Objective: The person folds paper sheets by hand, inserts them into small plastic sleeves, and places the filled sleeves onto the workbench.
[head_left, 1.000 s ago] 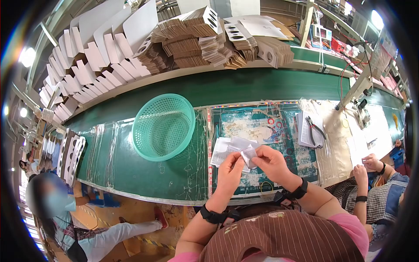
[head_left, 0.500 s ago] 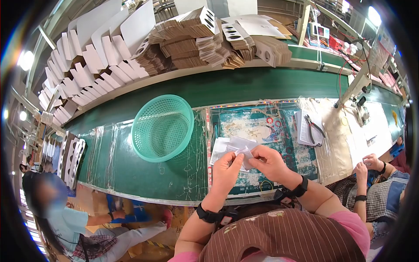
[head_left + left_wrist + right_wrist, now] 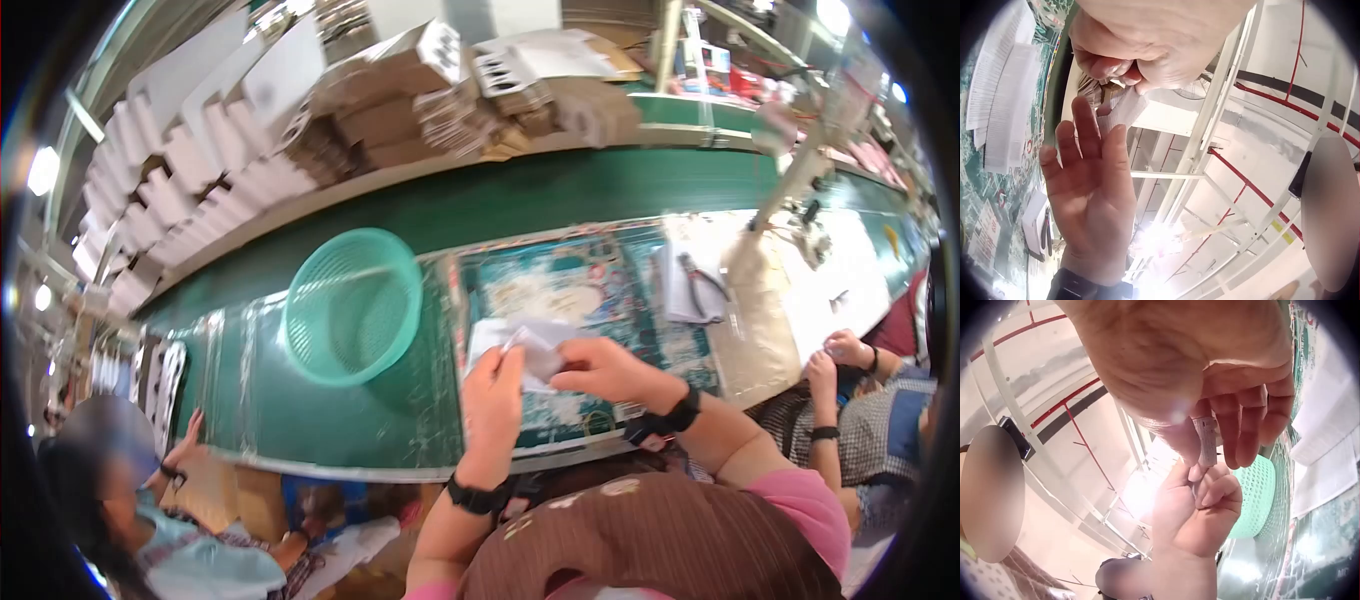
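Observation:
A thin white printed paper leaflet (image 3: 537,352), partly folded, is held in both hands above the table. My left hand (image 3: 492,402) pinches its left end between thumb and curled fingers. At the other side, my right hand (image 3: 612,372) has the folded strip of paper (image 3: 1208,442) between thumb and forefinger. In the left wrist view the right hand's other fingers (image 3: 1067,140) stand spread and fairly straight. Just beyond the hands lie more printed leaflets (image 3: 1013,94) on the table, partly covered by the hands in the head view.
A green perforated basket (image 3: 312,335) stands to the left. Pliers (image 3: 706,290) lie on white papers to the right. Stacked cardboard pieces (image 3: 385,120) line the shelf behind. People sit at the right and left; one person's hand (image 3: 190,432) is at the table's left edge.
The hands have drawn apart a little, the left one moving left, and the leaflet between them shows more. The head view has shifted and blurred. The person at left has raised a hand to the table.

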`<move>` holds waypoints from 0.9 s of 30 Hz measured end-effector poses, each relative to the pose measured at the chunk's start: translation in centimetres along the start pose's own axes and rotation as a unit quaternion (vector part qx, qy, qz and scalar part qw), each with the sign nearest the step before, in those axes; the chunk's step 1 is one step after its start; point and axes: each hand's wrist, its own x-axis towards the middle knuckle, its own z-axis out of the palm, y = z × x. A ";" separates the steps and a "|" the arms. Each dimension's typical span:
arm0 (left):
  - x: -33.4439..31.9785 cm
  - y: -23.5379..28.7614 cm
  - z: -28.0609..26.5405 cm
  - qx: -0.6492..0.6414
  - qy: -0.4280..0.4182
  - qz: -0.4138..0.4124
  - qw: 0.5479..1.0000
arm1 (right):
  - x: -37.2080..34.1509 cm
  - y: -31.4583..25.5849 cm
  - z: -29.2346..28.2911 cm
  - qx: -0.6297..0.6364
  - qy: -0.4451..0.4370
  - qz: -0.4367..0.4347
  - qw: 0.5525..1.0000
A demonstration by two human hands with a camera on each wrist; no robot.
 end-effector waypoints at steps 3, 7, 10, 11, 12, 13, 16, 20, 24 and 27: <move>-0.5 1.9 0.5 -0.041 0.050 0.014 0.998 | 0.5 1.1 1.1 0.016 0.146 -0.098 0.984; -0.1 0.5 0.9 -0.129 0.021 -0.011 0.991 | 0.6 -0.3 1.3 0.034 0.008 0.054 0.998; 0.2 -0.1 0.8 -0.159 0.009 -0.022 0.987 | 0.4 0.5 1.7 0.082 0.019 0.022 0.996; 0.3 -0.1 1.0 -0.158 0.006 -0.022 0.987 | 0.4 0.6 1.4 0.083 0.022 0.022 0.996; 0.2 -0.1 1.0 -0.163 0.005 -0.023 0.986 | 0.3 0.7 1.3 0.095 0.007 0.024 0.995; 0.0 -0.2 0.9 -0.168 0.007 -0.023 0.986 | 0.3 0.7 1.3 0.106 -0.011 0.026 0.994; 0.2 0.6 0.7 -0.150 0.004 -0.035 0.988 | 0.4 0.1 1.3 0.076 0.004 0.033 0.997; 0.5 0.8 0.9 -0.086 0.016 -0.064 0.994 | 0.4 0.5 1.9 0.010 0.028 0.008 1.000; 0.5 0.1 0.9 0.001 0.002 -0.033 0.999 | 0.2 1.8 2.6 0.008 0.074 0.051 0.996; -0.2 -0.6 0.6 -0.073 -0.039 -0.072 0.994 | -0.3 0.0 2.2 0.026 0.044 0.087 0.995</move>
